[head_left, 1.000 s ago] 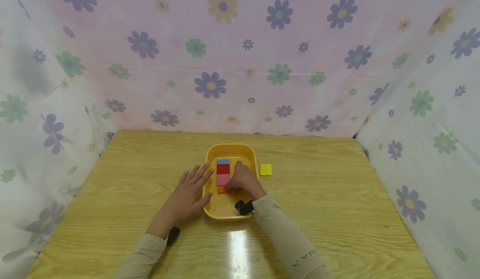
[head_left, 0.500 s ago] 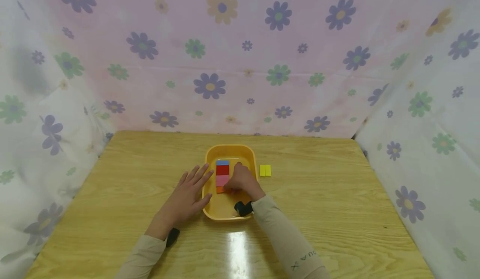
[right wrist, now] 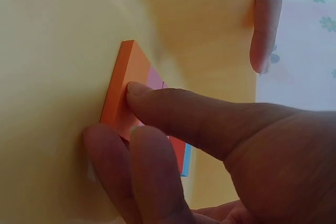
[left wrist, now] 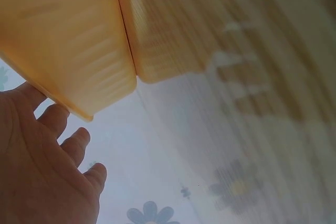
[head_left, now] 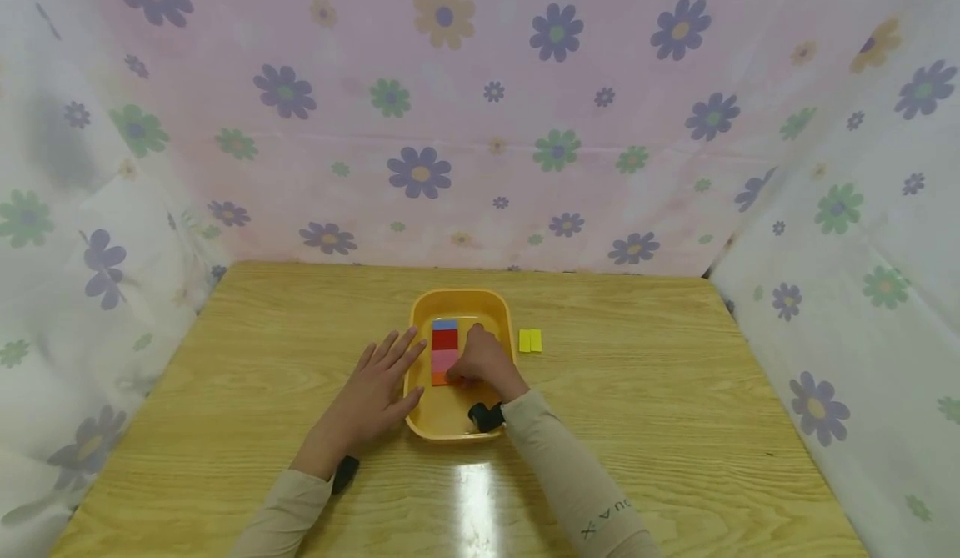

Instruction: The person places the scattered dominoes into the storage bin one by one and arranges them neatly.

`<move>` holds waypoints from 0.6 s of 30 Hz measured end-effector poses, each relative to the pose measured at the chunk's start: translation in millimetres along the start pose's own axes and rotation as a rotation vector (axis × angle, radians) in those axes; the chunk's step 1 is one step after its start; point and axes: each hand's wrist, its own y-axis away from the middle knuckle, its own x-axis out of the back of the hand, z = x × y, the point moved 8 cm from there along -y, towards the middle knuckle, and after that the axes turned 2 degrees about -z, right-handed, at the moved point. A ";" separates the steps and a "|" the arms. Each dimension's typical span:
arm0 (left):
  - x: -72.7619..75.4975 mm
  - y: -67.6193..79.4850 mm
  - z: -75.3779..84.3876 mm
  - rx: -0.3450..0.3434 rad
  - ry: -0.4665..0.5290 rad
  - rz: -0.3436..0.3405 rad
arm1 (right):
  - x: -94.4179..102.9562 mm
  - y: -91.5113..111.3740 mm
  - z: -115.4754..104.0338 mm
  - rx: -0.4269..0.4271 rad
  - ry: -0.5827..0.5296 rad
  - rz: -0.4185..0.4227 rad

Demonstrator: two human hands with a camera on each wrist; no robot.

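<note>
A yellow-orange plastic tray [head_left: 429,418] sits on the table. Inside it, flat rectangular tiles lie in a column: blue [head_left: 445,324] at the far end, then red [head_left: 445,339], pink [head_left: 444,361] and orange [head_left: 438,379] nearest. My right hand [head_left: 483,362] reaches into the tray from the right. In the right wrist view, its thumb lies on the face of the orange tile [right wrist: 113,90] while curled fingers meet the tile's lower edge. My left hand [head_left: 367,399] spreads its fingers at the tray's left rim, fingertips against the wall [left wrist: 73,40] in the left wrist view.
Two small yellow tiles [head_left: 530,341] lie side by side on the wooden table [head_left: 637,391], just right of the tray. Flowered cloth [head_left: 480,124] hangs behind the table and along both sides. A black wrist device [head_left: 487,418] overlaps the tray's near right corner.
The orange tile shifts very slightly toward the pink one, so less of its near edge lies apart. Both hands stay nearly still.
</note>
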 end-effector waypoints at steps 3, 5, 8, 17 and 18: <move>0.1 0.0 0.2 -0.002 0.006 0.002 | 0.3 1.3 -0.2 -0.003 -0.005 0.001; 0.1 0.1 0.6 -0.004 0.011 0.001 | 0.6 2.3 -0.4 -0.001 -0.007 0.002; 0.1 0.1 1.1 -0.004 0.012 -0.001 | 1.3 3.9 -0.7 0.006 -0.007 -0.005; 2.6 -0.8 2.4 0.002 0.003 -0.013 | 16.8 12.3 -4.6 0.034 -0.012 -0.055; 2.9 -0.8 3.0 0.003 0.003 -0.015 | 20.3 15.2 -4.8 0.037 -0.038 -0.056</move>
